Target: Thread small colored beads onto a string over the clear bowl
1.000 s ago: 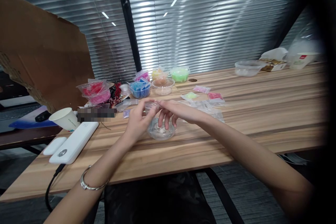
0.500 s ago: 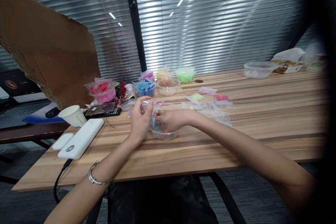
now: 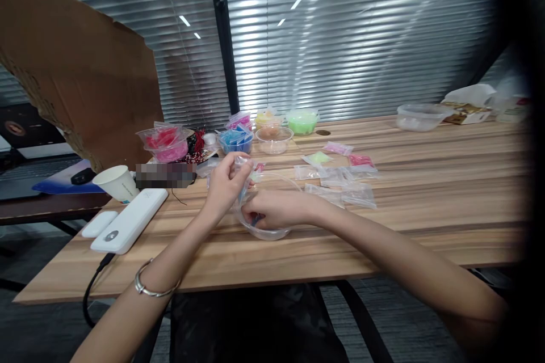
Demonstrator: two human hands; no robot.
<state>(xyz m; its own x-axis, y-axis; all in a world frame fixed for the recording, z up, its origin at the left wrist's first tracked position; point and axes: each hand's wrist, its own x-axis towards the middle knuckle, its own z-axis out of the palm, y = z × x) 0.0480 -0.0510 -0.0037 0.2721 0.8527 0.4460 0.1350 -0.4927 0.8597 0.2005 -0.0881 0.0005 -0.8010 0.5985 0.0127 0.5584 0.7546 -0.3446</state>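
Clear bowl [image 3: 272,235] sat near-centre on the bench [image 3: 340,244]. Right hand [image 3: 276,207] had dropped lower into it, apparently shifting work inside; its grip's contents could not be told. Left hand [image 3: 223,181], farther, pinched clear plastic [image 3: 244,163]. Blue-filled tub [image 3: 232,148] stood beyond.

A white power bank [image 3: 135,216] lies beside a paper cup [image 3: 114,182]

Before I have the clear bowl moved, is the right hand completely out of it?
No, the right hand reaches down into the clear bowl, whose rim shows behind it.
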